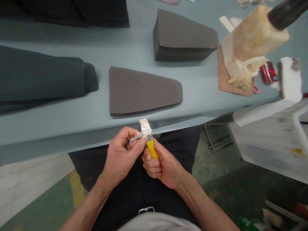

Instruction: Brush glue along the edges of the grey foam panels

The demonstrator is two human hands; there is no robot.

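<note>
My right hand (166, 165) is closed round the yellow handle of a small flat brush (152, 149). The brush points away from me, its pale, stiff-looking bristles uppermost above a metal collar. With fingers and thumb pinched, my left hand (121, 154) grips a thin, shiny, crumpled strip (134, 139) beside the collar; the thumb touches the brush there. Both hands are over my lap, just in front of the table edge. Just beyond them lies a low stack of tapered grey-brown sheets (144, 91).
On the blue-grey table (55, 126) are a taller tapered stack (185, 30), folded dark green cloth (43, 75) and black material (103, 12). At right, a glue-stained container (252, 38) with a dark handle stands on a brown board (223, 80), near a red can (268, 72).
</note>
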